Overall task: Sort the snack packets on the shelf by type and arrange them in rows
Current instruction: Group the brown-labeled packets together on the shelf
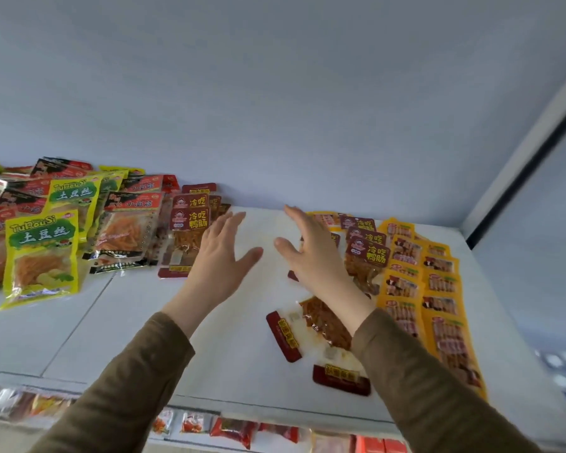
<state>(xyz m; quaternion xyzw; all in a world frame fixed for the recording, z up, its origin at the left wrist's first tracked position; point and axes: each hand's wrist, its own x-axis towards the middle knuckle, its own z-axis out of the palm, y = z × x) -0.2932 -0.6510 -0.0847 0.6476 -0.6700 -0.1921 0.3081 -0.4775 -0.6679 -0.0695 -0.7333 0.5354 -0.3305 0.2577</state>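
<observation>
The white shelf (138,325) fills the view, with the snack packets spread across it in groups. At nine o'clock lies the biggest heap, the green-and-yellow packets (41,256) jumbled with red-topped packets (129,223), overlapping and not in rows. At three o'clock the orange-yellow packets (438,289) already run in two tidy columns toward the front edge. The dark red packets (190,223) are split: one stack just left of centre, another at two o'clock beside the yellow ones, and two loose ones at five o'clock under the right sleeve. Both arms reach in over the bare middle. The left hand (223,256) has its fingers spread and holds nothing, its edge near the centre stack; the right hand (311,250) is likewise spread and empty, over the two o'clock stack. My worry is the right forearm: it hangs over the loose packets, and a careless sweep could drag them toward the front edge or skew the yellow columns.
</observation>
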